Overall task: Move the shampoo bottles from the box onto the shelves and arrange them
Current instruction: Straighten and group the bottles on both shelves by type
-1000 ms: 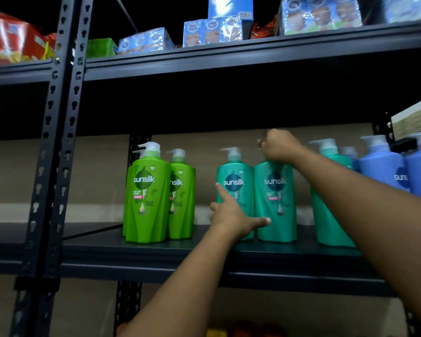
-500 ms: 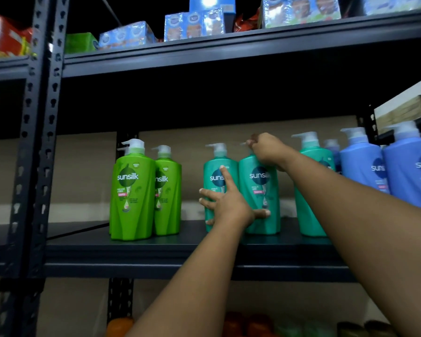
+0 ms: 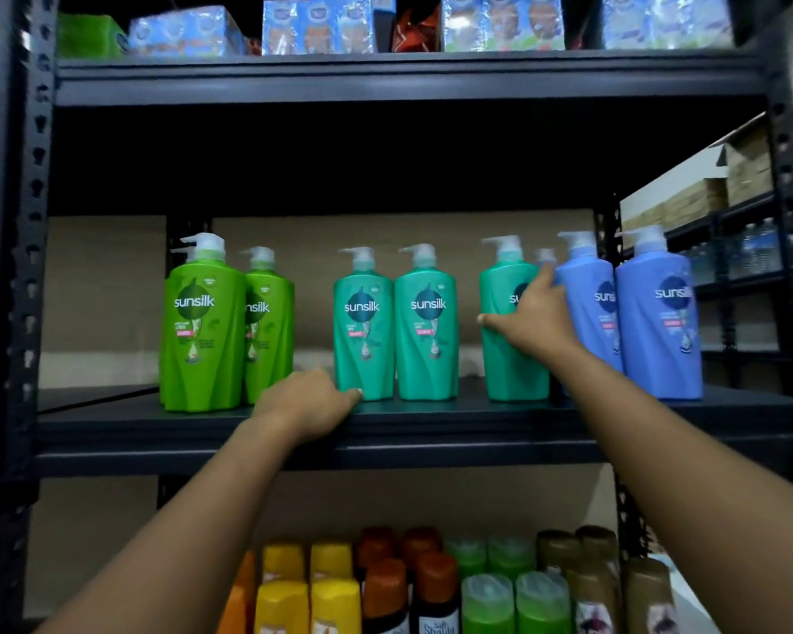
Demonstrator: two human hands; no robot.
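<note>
Sunsilk pump bottles stand in a row on the dark middle shelf [image 3: 431,418]. Light green bottles [image 3: 202,331] are at the left. Two teal bottles [image 3: 362,331] [image 3: 426,331] stand side by side in the middle. A third teal bottle [image 3: 504,359] stands apart to their right, and my right hand [image 3: 532,318] wraps around its front. Blue bottles [image 3: 660,322] follow at the right. My left hand [image 3: 307,400] rests on the shelf with its fingertips touching the base of the leftmost teal bottle. The box is not in view.
Steel uprights [image 3: 14,267] frame the shelf at the left. The top shelf holds blue wrapped packs [image 3: 321,29]. Below stand yellow, orange, green and brown capped bottles [image 3: 431,583]. Cardboard boxes [image 3: 687,194] and water bottles sit on a rack at the right.
My right hand left the second teal bottle's pump and took hold of the third teal bottle. My left hand dropped from the teal bottles' fronts to the shelf at the first one's base.
</note>
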